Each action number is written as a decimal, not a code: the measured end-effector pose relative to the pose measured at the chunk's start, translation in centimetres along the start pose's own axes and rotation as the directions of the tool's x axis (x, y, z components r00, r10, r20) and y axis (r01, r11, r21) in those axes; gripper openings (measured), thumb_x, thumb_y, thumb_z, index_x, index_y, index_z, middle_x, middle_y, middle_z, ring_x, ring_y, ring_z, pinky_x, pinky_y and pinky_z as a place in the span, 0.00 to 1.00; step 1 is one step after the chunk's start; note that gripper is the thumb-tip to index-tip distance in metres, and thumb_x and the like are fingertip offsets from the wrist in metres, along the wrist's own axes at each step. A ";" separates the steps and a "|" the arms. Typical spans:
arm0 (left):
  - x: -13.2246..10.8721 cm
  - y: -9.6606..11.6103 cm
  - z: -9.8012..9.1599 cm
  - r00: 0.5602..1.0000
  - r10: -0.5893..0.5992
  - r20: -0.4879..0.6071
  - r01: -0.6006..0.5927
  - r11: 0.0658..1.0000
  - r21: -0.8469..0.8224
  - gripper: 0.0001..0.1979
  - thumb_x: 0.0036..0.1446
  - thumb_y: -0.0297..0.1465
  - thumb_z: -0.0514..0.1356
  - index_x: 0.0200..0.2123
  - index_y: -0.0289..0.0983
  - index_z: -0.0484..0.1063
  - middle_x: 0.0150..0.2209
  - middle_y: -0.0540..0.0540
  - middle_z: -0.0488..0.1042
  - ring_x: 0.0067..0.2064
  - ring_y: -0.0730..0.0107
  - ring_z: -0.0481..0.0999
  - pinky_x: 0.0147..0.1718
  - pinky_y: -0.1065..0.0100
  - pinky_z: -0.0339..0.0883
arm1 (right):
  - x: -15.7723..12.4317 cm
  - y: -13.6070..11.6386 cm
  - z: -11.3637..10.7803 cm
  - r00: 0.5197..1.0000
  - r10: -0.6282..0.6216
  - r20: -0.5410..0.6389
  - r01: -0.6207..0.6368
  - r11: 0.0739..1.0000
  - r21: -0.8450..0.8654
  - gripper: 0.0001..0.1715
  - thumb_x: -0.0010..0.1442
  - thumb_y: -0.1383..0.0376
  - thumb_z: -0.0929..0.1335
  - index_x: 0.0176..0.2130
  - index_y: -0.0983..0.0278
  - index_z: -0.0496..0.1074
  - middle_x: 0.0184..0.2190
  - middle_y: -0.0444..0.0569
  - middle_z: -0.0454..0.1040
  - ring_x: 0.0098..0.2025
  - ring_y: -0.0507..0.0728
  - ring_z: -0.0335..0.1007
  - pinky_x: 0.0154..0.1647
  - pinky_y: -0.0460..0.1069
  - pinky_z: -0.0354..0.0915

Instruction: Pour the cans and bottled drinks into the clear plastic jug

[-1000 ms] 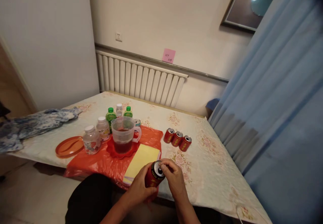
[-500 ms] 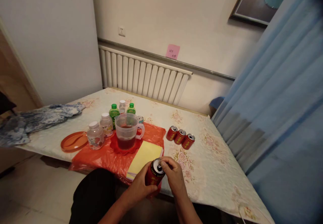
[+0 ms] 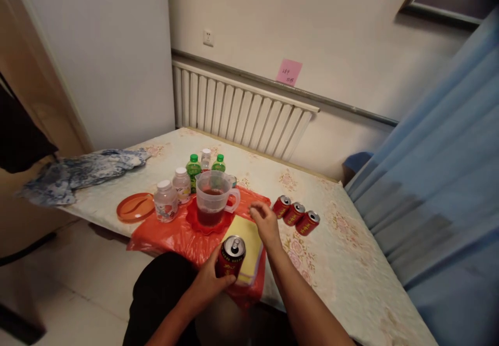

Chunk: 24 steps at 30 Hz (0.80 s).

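Note:
My left hand [image 3: 208,283] is wrapped round a red drink can [image 3: 230,263] at the table's near edge; the can's top shows an opened mouth. My right hand [image 3: 265,222] reaches over the yellow paper stack [image 3: 244,242], fingers loosely bent and apart, with nothing seen in them. It is close to the handle of a clear plastic pitcher [image 3: 212,195], not touching it. Dark reddish liquid fills part of the pitcher, which stands on a red scalloped plate [image 3: 194,225]. Right of my right hand, three red cans [image 3: 295,214] stand in a row with opened tops.
An orange plastic sheet [image 3: 163,239] lies under the plate and paper. White-capped jars [image 3: 166,203] and green-capped bottles [image 3: 194,169] stand left of and behind the pitcher. An orange lid [image 3: 135,208] and a patterned cloth [image 3: 97,171] lie at left. A blue curtain [image 3: 440,169] hangs at right.
My right hand has left the can's top and moved forward toward the pitcher. My left hand still holds the can. The whole view has shifted, so the table things appear further right.

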<state>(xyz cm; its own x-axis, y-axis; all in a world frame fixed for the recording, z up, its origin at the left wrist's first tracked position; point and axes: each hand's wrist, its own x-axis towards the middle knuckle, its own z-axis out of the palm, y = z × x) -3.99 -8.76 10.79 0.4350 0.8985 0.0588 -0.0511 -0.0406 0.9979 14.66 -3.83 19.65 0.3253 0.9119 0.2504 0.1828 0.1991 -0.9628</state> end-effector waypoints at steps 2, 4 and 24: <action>0.1 -0.5 -0.6 1.000 -0.017 -0.018 0.017 1.000 -0.005 0.45 0.42 0.36 0.68 0.63 0.34 0.56 0.61 0.36 0.65 0.63 0.48 0.63 0.62 0.51 0.55 | 2.6 1.0 1.3 0.999 -0.021 -0.039 0.020 1.000 -0.011 0.18 0.54 0.55 0.69 0.40 0.63 0.74 0.40 0.50 0.77 0.45 0.58 0.72 0.50 0.54 0.66; 0.1 -0.9 -1.0 0.999 -0.039 -0.017 0.039 0.999 -0.004 0.45 0.42 0.35 0.68 0.63 0.34 0.56 0.60 0.36 0.67 0.62 0.48 0.64 0.61 0.50 0.56 | 4.5 2.0 2.6 0.999 -0.025 -0.020 0.025 1.000 0.001 0.19 0.54 0.52 0.69 0.39 0.62 0.74 0.40 0.49 0.77 0.47 0.58 0.70 0.52 0.53 0.64; -0.5 -1.5 -4.2 0.987 -0.077 -0.142 0.083 0.996 0.035 0.42 0.41 0.31 0.66 0.61 0.34 0.58 0.60 0.36 0.68 0.62 0.48 0.65 0.62 0.51 0.55 | 7.1 0.3 9.0 0.993 0.114 0.012 -0.112 0.946 0.303 0.23 0.56 0.51 0.63 0.17 0.59 0.56 0.11 0.35 0.52 0.14 0.48 0.46 0.19 0.46 0.52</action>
<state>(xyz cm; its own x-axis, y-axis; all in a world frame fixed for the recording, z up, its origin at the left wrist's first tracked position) -7.86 -7.32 9.16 0.3061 0.9517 -0.0227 0.0170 0.0184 0.9997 8.66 5.96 20.20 0.3331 0.9328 0.1376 -0.1443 0.1946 -0.9702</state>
